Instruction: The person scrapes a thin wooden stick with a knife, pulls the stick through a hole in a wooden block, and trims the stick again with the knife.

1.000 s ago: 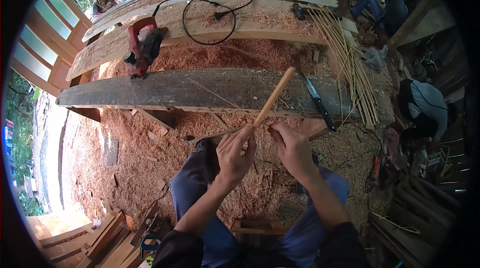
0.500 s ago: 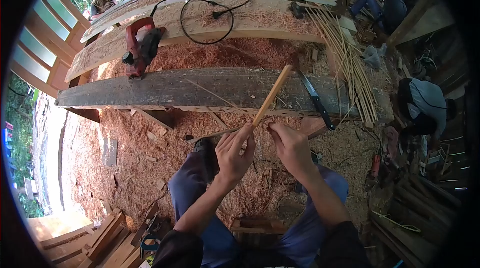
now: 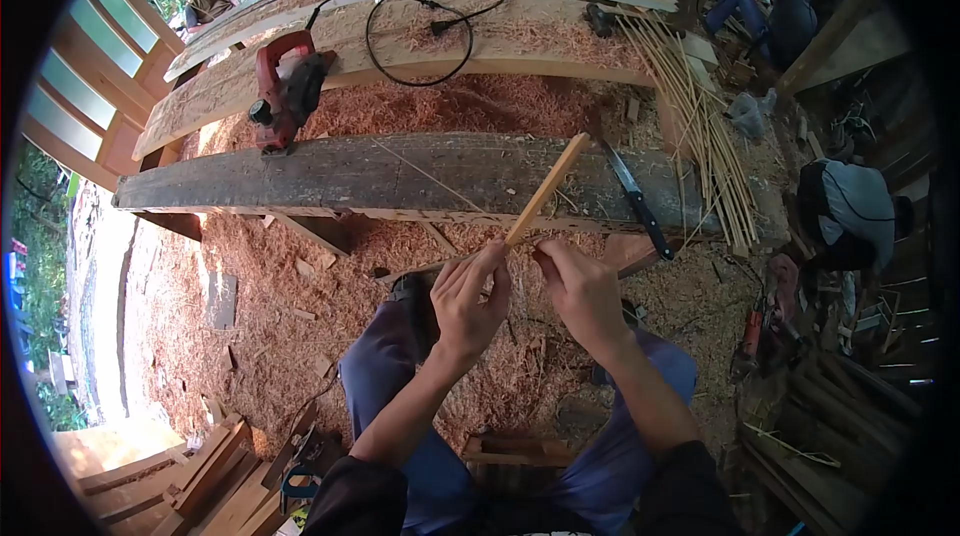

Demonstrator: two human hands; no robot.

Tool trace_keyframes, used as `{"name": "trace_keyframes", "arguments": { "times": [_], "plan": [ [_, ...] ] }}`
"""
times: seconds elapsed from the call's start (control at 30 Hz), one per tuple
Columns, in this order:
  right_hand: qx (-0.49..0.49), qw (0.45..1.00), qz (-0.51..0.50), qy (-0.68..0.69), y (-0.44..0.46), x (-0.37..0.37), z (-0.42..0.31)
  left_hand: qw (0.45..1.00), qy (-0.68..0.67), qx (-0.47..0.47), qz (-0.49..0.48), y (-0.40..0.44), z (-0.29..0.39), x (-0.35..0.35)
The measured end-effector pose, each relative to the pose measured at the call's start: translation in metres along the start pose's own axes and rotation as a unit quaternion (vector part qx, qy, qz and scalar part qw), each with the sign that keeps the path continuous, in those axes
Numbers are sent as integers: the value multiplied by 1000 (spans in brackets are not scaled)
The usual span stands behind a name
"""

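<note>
Left hand [image 3: 467, 303] grips slender, tan, wood-like strip [image 3: 548, 188], centre-frame, virtually unmoved: handling appears steady; right hand [image 3: 588, 298] closed, contents unclear.

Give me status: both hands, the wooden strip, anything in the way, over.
Left hand gripping wooden strip, far end over dark plank. Right hand curled beside it, grip unclear. Knife on dark plank beyond right hand, clear of both hands.

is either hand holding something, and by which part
The left hand holds a bamboo strip by its near end; whether the right hand pinches anything cannot be told.
</note>
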State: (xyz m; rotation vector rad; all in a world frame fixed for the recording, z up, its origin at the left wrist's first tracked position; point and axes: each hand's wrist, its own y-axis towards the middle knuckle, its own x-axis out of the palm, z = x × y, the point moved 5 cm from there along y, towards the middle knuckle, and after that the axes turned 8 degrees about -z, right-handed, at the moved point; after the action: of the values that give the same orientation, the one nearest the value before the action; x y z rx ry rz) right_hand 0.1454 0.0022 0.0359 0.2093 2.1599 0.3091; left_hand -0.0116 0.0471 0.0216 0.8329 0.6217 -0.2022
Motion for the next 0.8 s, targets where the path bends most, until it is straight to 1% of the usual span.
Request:
{"name": "trace_keyframes", "arguments": {
  "times": [0.03, 0.17, 0.27, 0.33, 0.37, 0.43, 0.57, 0.67, 0.73, 0.8],
  "plan": [
    [-27, 999, 12, -19, -1, 0, -1, 1000, -5, -14, -15, 0, -1, 2],
    [-20, 1000, 6, 1, -4, 2, 2, 1000, -8, -7, -15, -2, 3, 1],
    [-18, 999, 23, 39, -4, 0, 5, 999, -21, -16, -21, -2, 3, 4],
    [9, 989, -11, 151, -2, 3, 11, 1000, -11, 5, -15, -2, 5, 4],
    [8, 988, -12, 151, -2, 1, 11, 1000, -11, 5, -14, -1, 4, 4],
    [68, 968, -52, 235, -2, 4, 15, 1000, -22, 3, -20, 0, 4, 5],
    [67, 974, -66, 204, 0, 7, 13, 999, -32, -7, -23, 1, 3, 5],
    [87, 977, -40, 191, 0, 13, 11, 999, -38, -8, -28, -5, 3, 11],
    [29, 987, 2, 156, 4, 10, 6, 998, -40, -27, -33, -6, 4, 14],
    [24, 991, 8, 129, 6, 4, 5, 998, -42, -26, -35, -5, 7, 13]
  ]
}}
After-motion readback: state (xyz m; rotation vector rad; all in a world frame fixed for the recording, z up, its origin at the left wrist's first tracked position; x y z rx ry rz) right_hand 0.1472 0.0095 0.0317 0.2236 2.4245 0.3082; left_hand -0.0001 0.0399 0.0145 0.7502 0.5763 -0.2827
